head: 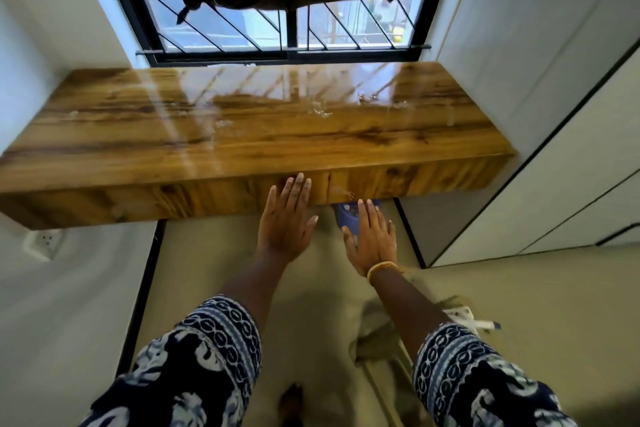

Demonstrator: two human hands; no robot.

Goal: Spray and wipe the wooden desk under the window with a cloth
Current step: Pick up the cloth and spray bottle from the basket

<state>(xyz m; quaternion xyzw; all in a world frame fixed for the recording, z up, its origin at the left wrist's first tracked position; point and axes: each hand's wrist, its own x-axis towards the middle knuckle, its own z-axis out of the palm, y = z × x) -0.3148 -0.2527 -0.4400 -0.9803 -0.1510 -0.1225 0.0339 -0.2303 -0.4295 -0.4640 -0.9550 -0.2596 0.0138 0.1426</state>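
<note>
At the far left, a wall socket [44, 242] is seen below the desk [242, 128], which is fixed under the barred window [291, 31]; droplets [322, 111] are scattered on its glossy top. The left hand [285, 218] is held flat, fingers straight, fingertips over the desk's front edge, nothing gripped. Just beside it, the right hand [372, 239], bangles [381, 268] at the wrist, is spread open above a blue object [343, 217] on the floor. Whether that is touched cannot be told.
</note>
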